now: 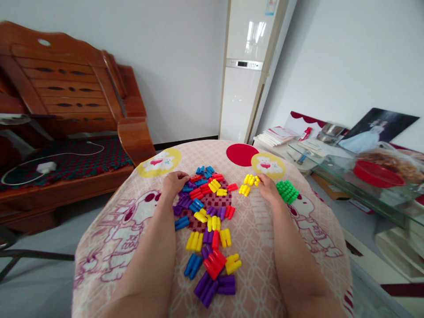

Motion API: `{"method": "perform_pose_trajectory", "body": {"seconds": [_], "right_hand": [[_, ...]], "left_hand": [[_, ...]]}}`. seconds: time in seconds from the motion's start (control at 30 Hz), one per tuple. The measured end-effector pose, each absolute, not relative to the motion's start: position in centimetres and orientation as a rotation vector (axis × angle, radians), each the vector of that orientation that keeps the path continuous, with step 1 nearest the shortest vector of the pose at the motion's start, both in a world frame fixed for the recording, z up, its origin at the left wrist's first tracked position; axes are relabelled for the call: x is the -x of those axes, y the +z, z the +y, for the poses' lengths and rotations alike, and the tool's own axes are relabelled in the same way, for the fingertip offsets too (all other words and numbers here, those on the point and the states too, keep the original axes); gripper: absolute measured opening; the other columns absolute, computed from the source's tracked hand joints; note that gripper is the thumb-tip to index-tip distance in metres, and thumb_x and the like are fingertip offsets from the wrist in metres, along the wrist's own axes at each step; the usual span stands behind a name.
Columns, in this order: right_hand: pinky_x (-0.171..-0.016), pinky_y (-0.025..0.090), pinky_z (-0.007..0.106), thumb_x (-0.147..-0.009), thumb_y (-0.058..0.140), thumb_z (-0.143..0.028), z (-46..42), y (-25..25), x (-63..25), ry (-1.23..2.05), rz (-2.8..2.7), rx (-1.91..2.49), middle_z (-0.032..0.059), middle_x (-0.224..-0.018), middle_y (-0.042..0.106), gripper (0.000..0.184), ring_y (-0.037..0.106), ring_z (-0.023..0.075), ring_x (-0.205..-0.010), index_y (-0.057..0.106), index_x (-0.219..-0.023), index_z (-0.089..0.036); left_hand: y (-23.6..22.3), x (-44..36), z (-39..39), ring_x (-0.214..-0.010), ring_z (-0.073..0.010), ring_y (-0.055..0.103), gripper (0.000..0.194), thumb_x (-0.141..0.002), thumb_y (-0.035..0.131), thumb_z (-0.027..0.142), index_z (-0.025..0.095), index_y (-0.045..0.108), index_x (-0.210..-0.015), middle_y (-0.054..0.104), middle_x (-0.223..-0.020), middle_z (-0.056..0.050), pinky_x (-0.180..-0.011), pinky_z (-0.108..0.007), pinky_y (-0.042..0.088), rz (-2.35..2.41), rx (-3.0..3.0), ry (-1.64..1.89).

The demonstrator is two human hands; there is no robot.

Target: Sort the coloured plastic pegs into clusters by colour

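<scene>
Small plastic peg-shaped toy blocks lie in a loose pile on the round table: red blocks (214,264), blue blocks (192,266), purple blocks (206,289) and yellow blocks (194,241). My left hand (175,184) is at the pile's far left edge, its fingers bent together; whatever they hold is hidden. To the right, the fingertips of my right hand (267,187) pinch a yellow block (257,180). It is right beside a small group of yellow blocks (245,190). Beyond that hand's outer side, green blocks (287,191) sit packed in a neat cluster.
A patterned cloth (255,274) covers the table. On the left stands a wooden bench (76,92) with a white charger (46,167). A glass shelf (331,170) at the right bears a red bowl (377,173) and papers. A tall white air conditioner (240,101) stands behind.
</scene>
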State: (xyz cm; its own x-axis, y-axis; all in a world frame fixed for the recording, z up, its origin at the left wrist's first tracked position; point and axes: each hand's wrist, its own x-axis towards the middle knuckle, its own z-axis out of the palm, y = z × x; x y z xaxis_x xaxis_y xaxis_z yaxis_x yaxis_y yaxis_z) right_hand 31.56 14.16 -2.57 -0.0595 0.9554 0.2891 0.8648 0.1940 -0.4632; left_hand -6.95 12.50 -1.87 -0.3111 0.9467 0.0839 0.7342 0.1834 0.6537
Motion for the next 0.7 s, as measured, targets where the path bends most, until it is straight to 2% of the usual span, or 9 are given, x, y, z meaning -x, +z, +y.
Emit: {"method": "perform_pose_trajectory", "body": {"seconds": [0.2, 0.4, 0.53, 0.7], "right_hand": [[-0.105, 0.046, 0.037, -0.076, 0.045, -0.003, 14.5, -3.1, -31.7, 0.233, -1.886, 1.644, 0.0085, -0.118, 0.071, 0.053, 0.064, 0.0227, -0.114, 0.065, -0.123, -0.02], [-0.105, 0.045, 0.038, -0.074, 0.059, -0.012, 14.0, -2.4, -30.9, 0.207, -1.954, 1.662, 0.0107, -0.123, 0.07, 0.051, 0.063, 0.0243, -0.116, 0.065, -0.124, -0.017], [-0.097, 0.048, 0.033, -0.077, 0.057, -0.015, 13.8, -2.1, -31.0, 0.188, -1.901, 1.776, 0.0118, -0.114, 0.073, 0.039, 0.067, 0.0228, -0.105, 0.07, -0.115, -0.014], [-0.085, 0.053, 0.031, -0.074, 0.059, -0.019, 14.0, -1.9, -31.5, 0.304, -1.787, 1.74, 0.0096, -0.102, 0.076, 0.034, 0.07, 0.0219, -0.093, 0.073, -0.105, -0.015]], "left_hand": [[-1.8, 6.9, 12.5, -0.084, -0.0196, 0.069, 0.026, -0.08, 0.063, 0.031, 0.018, 0.077, -0.098, 0.077, -0.093, -0.007, -0.07, -0.024, 0.047, 2.13, -1.584, 0.87], [-1.8, 6.8, 12.3, -0.084, -0.0192, 0.069, 0.026, -0.081, 0.062, 0.032, 0.018, 0.076, -0.098, 0.077, -0.093, -0.006, -0.071, -0.024, 0.047, 2.119, -1.575, 0.878], [-1.8, 6.8, 12.3, -0.085, -0.0196, 0.07, 0.026, -0.081, 0.062, 0.032, 0.019, 0.076, -0.098, 0.078, -0.093, -0.006, -0.073, -0.024, 0.048, 2.121, -1.581, 0.877], [-1.9, 6.8, 12.3, -0.082, -0.019, 0.069, 0.027, -0.081, 0.062, 0.034, 0.019, 0.077, -0.098, 0.078, -0.093, -0.006, -0.07, -0.024, 0.048, 2.132, -1.579, 0.872]]}}
